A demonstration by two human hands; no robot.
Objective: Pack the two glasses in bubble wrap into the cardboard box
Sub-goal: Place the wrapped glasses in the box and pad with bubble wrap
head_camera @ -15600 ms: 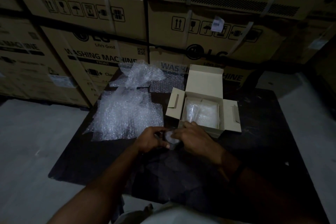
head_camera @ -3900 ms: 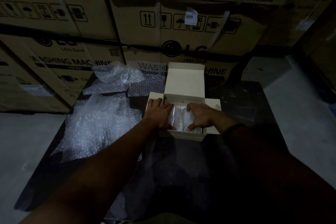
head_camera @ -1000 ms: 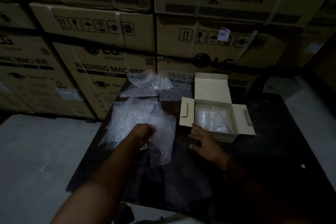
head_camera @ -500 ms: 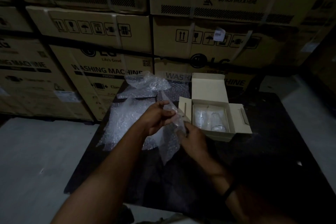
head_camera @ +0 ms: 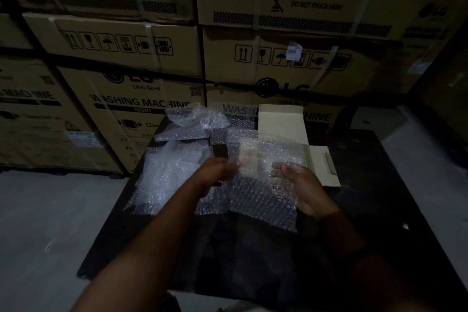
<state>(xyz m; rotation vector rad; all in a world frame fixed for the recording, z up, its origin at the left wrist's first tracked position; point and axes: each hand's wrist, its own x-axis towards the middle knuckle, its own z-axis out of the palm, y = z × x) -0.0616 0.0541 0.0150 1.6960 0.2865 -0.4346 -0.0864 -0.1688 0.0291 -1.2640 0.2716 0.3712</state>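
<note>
Left hand (head_camera: pixel 219 172) and right hand (head_camera: pixel 300 185) pinch the bubble wrap sheet (head_camera: pixel 263 200), half hiding the cardboard box (head_camera: pixel 281 124); lowered blindly, it may snag the right flap (head_camera: pixel 325 168).

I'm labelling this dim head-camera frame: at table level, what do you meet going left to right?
Along the table: loose bubble wrap pile → left hand → bubble wrap sheet held up between both hands → right hand → cardboard box's right flap.

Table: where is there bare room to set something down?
Bare dark table lies right of the cardboard box and along the near edge below the held bubble wrap sheet. Far left is crowded with loose bubble wrap.
</note>
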